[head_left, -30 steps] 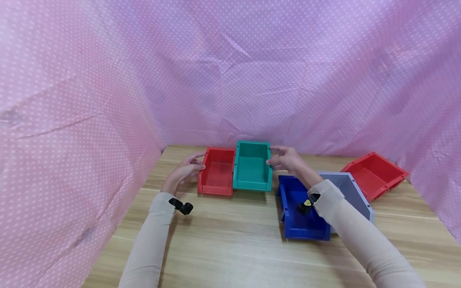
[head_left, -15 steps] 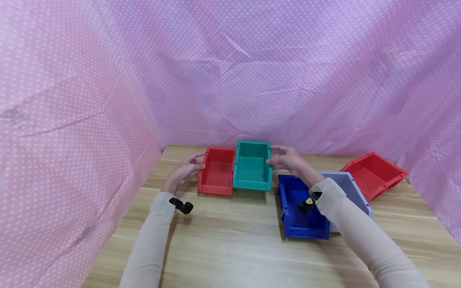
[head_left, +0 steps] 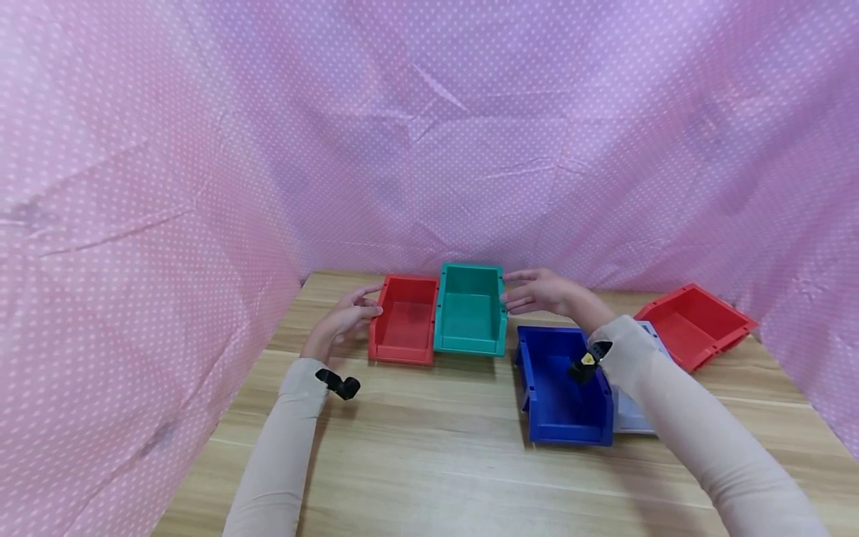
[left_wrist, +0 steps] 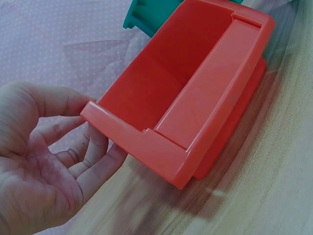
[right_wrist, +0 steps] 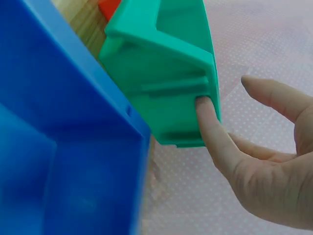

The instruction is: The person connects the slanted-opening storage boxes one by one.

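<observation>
In the head view, my left hand [head_left: 344, 321] holds the left side of a red storage bin [head_left: 404, 354]. The left wrist view shows the thumb on that bin's rim [left_wrist: 134, 142] and the fingers bent beneath its outer side. Against the red bin's right side stands a green storage bin [head_left: 470, 328], set slightly farther back. My right hand [head_left: 540, 292] is at the green bin's right side. In the right wrist view, one extended finger [right_wrist: 215, 132] touches the green bin's side wall [right_wrist: 161, 105] under the rim, while the thumb stands apart from it.
A blue storage bin [head_left: 567, 432] stands below my right forearm. Beside it, a grey bin [head_left: 631, 414] is partly hidden by the sleeve. Another red bin [head_left: 698, 324] lies at an angle at the far right. A pink dotted cloth [head_left: 429, 149] hangs behind the wooden table [head_left: 416, 462].
My right thumb has come away from the green bin's rim, and the right wrist and forearm have shifted to the right. The left hand and the bins stay in place.
</observation>
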